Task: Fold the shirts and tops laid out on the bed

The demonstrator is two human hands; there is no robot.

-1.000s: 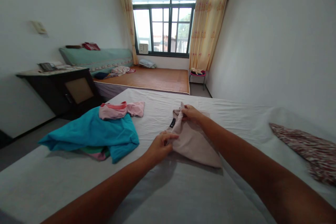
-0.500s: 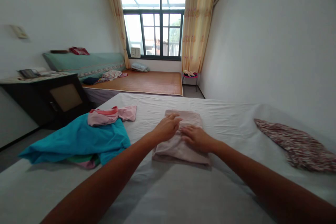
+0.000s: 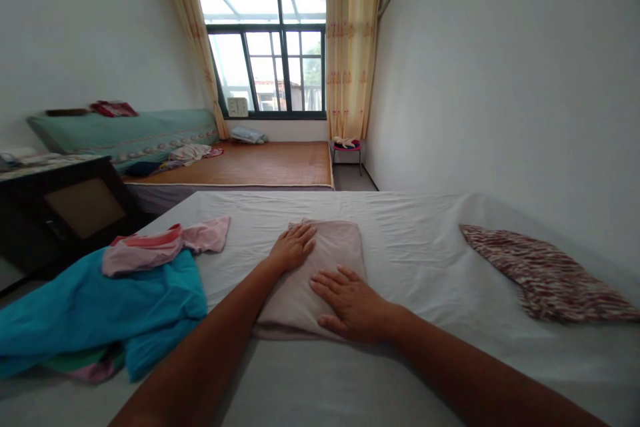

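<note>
Head view: left hand and right hand (spread flat) rest on cloth over white sheet, window beyond.

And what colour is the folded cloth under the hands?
The folded cloth is a plain, pale pinkish beige, showing best in the head view.

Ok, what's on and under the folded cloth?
The left hand and right hand rest on the folded cloth; white sheet shows around it, but what's directly beneath is covered.

Turquoise garment cropped at left; right fingers hide some pale cloth.
</note>
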